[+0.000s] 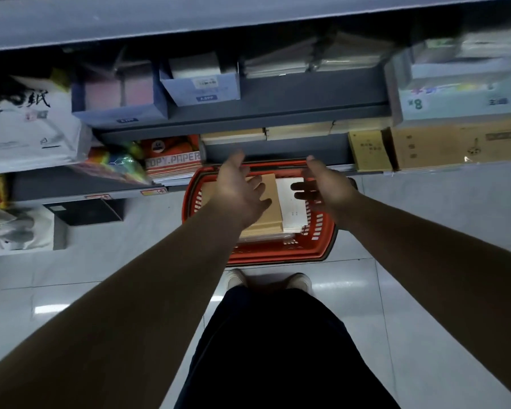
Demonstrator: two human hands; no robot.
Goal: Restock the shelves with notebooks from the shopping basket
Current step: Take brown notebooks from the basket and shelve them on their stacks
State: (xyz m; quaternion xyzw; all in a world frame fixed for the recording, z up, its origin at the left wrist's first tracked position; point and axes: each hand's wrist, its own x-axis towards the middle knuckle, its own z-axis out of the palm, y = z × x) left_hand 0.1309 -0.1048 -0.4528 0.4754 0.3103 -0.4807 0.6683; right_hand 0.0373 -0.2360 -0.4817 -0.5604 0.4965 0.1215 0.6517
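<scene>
Both hands open over the basket, nothing gripped

Orange-and-white pack printed COPY PAPER [173, 160] lies on the grey metal bottom shelf [278, 149], left of centre. Left hand [239, 187] hovers with fingers spread above the red plastic shopping basket [278, 252], which stands on the tiled floor against the shelf. Inside it, a stack of brown kraft-cover notebooks [273, 219] lies touching a stack of white notebooks [292, 214] on its right. Right hand [325, 187] hovers over the white stack, fingers loosely extended. Brown cardboard box [455, 143] sits on the shelf far right
</scene>
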